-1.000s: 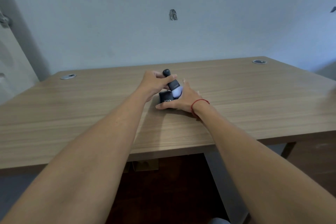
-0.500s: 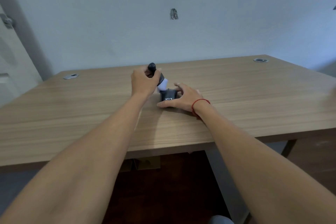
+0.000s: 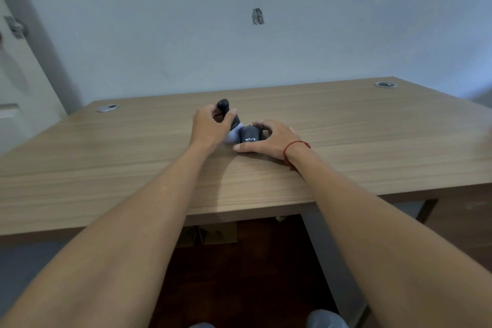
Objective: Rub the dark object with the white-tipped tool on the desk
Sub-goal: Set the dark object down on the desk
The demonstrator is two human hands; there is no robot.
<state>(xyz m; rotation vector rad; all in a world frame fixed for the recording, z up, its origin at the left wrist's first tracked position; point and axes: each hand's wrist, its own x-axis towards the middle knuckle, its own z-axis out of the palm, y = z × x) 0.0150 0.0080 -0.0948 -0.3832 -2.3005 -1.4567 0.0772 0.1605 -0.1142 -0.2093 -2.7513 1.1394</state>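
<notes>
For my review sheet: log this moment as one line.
left hand: grips white-tipped tool | tip: beside dark object | right hand: steadies it | desk

Dim, even, bluish light; soft shadows under both forearms on the desk (image 3: pixel 133 168); wide-angle bending and blur at the edges.

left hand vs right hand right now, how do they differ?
Left hand is closed round the handle of the white-tipped tool, raised and tilted; right hand lies low on the desk, fingers curled over the dark object to pin it. Right wrist wears a red string; the left wrist is bare. Left hand sits to the object's left, right hand covers its right side. Both are bare and each holds something.
</notes>
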